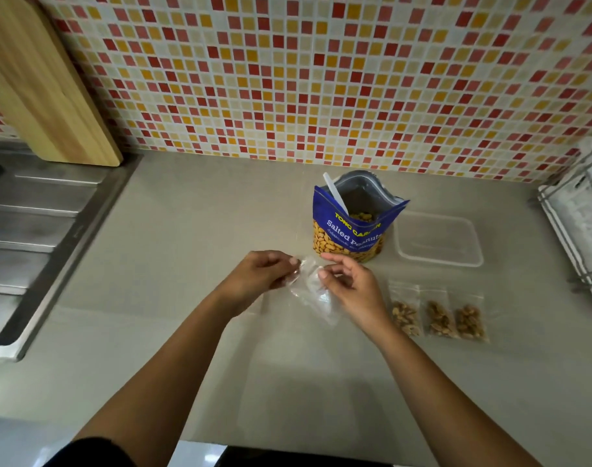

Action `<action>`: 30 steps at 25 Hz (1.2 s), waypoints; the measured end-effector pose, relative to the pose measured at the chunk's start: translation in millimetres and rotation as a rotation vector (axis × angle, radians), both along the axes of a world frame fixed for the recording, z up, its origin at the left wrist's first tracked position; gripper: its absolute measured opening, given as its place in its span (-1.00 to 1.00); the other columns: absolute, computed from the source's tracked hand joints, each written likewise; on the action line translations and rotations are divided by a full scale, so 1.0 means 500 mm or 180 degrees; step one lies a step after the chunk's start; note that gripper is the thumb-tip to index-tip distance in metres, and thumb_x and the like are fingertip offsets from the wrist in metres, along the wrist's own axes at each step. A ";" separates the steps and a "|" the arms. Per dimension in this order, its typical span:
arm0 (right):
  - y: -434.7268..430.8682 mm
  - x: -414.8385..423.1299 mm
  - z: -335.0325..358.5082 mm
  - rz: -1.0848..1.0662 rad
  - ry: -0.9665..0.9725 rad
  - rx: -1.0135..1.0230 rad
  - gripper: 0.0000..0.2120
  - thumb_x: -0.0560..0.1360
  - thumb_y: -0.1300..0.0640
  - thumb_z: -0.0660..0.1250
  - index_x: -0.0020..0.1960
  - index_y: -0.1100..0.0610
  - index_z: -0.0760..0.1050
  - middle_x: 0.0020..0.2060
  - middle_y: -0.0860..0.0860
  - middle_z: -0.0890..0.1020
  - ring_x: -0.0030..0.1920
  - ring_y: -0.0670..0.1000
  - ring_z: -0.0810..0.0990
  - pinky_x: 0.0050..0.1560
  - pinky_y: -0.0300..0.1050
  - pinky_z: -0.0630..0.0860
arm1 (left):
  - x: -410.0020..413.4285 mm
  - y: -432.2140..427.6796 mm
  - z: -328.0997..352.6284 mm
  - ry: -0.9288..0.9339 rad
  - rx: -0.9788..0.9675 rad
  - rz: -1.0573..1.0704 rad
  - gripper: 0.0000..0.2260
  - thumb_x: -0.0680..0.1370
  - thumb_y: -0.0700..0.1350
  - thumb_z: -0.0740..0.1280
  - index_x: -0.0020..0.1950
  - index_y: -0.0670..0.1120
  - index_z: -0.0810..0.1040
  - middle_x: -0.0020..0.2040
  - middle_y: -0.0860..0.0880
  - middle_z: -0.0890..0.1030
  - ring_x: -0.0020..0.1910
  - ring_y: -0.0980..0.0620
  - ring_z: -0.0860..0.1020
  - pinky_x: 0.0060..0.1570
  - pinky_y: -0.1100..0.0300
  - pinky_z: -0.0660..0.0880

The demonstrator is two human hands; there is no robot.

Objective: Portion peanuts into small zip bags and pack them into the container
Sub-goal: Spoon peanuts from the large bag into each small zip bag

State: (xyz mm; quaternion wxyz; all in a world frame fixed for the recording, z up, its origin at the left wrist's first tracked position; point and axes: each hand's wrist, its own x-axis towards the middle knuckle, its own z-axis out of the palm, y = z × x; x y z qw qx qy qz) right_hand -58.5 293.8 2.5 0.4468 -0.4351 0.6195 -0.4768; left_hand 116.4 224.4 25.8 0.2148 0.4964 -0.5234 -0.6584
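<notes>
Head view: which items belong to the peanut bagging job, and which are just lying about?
Job: left hand and right hand pinching a clear zip bag; open peanut pouch with white scoop inside; three filled bags; clear container, nothing in it.
Lying about: wooden cutting board against the wall; sink drainboard; wire rack at the right edge.
</notes>
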 end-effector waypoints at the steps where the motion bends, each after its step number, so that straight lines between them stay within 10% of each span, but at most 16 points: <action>1: 0.002 -0.006 0.017 -0.0009 0.0009 -0.0087 -0.72 0.46 0.21 0.38 0.03 -0.14 0.51 -0.13 0.06 0.64 -0.10 -0.02 0.62 -0.01 -0.21 0.51 | -0.010 -0.001 0.013 0.0165 0.0121 -0.0132 -0.86 0.53 -0.16 0.32 -0.02 -0.22 0.62 -0.17 -0.10 0.60 -0.18 0.05 0.55 -0.09 0.32 0.55; 9: 0.005 -0.066 0.131 0.0061 -0.0002 -0.0287 -0.62 0.39 0.13 0.46 0.16 -0.05 0.47 -0.10 -0.05 0.64 -0.06 -0.13 0.61 0.04 -0.23 0.51 | -0.063 -0.003 0.093 0.0708 0.0139 -0.0096 -0.85 0.50 -0.37 0.29 -0.06 -0.18 0.60 -0.31 0.02 0.67 -0.32 0.16 0.62 -0.23 0.32 0.58; 19: 0.018 -0.151 0.189 -0.0331 -0.0835 0.0022 -0.35 0.42 0.20 0.39 0.43 0.00 0.21 -0.09 0.00 0.71 -0.04 -0.07 0.65 0.04 -0.16 0.55 | -0.140 -0.001 0.177 -0.0299 -0.1110 0.0273 -0.90 0.49 -0.26 0.34 -0.11 -0.12 0.64 -0.19 -0.07 0.64 -0.25 0.03 0.59 -0.27 0.29 0.56; 25: 0.017 -0.169 0.230 0.0078 0.2415 -0.0955 -0.22 0.32 -0.14 0.47 0.43 0.02 0.24 0.36 -0.15 0.29 0.37 -0.20 0.19 0.32 -0.35 0.12 | -0.158 -0.016 0.206 -0.0054 -0.1149 0.0340 -0.88 0.51 -0.24 0.33 -0.20 -0.10 0.61 -0.32 -0.05 0.60 -0.34 0.07 0.55 -0.29 0.24 0.52; 30: -0.022 -0.147 0.248 0.0405 0.3315 -0.1078 -0.16 0.29 -0.22 0.45 0.45 0.05 0.23 0.40 -0.04 0.35 0.40 -0.03 0.24 0.34 -0.26 0.04 | -0.179 -0.017 0.217 -0.0233 -0.1339 0.0140 -0.85 0.48 -0.27 0.34 -0.22 -0.05 0.60 -0.30 -0.04 0.63 -0.34 0.08 0.59 -0.29 0.25 0.55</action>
